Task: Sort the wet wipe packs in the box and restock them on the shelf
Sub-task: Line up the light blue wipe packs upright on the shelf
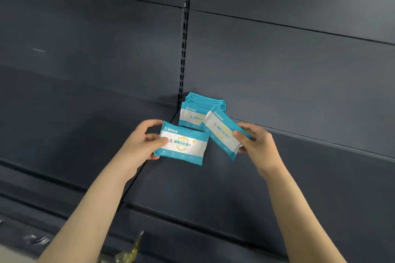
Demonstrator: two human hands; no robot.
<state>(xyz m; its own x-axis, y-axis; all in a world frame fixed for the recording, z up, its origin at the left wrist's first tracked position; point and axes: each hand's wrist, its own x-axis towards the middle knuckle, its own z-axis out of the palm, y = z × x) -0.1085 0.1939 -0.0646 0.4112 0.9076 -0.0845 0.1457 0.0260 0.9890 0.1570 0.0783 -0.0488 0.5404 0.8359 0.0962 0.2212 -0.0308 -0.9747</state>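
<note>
Two packs are held over the shelf (pixel 213 188): the left hand (pixel 147 142) grips a level pack (pixel 186 145) by its 9 o'clock edge; a standing row (pixel 190 114) sits at 12 o'clock; the right hand (pixel 257 142) pinches a tilted pack (pixel 220 132).

A shop: dark grey retail shelving (pixel 277 177) with a slotted upright (pixel 184 49) at centre, stocked wet wipe packs (pixel 202 109) at its foot

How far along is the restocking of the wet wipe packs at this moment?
Done: a row of packs stands at the back of the shelf. In hand: the left hand grips one pack, the right hand grips a second pack, tilted. Left: both need placing; the box is not in view, so the remainder cannot be told.
</note>
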